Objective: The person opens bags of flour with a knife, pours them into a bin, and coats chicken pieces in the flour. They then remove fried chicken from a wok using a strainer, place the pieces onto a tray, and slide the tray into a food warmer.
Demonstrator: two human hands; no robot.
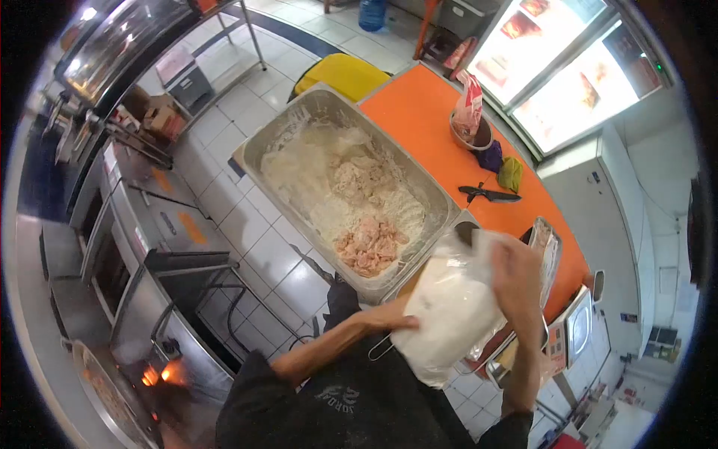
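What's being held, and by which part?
A clear, white-filled plastic bag: left hand gripping its left edge, blurred right hand at its upper right corner.

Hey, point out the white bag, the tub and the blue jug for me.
White bag [447, 305]: head view, middle of its broad side.
Tub [425, 188]: head view, inner wall.
Blue jug [372, 15]: head view, its side.

Flames [172, 372] left of the gripped bag [449, 307], a metal tub [426, 187] of floury meat [370, 247] beside it and a glass-door fridge [576, 97] beyond show a commercial kitchen.
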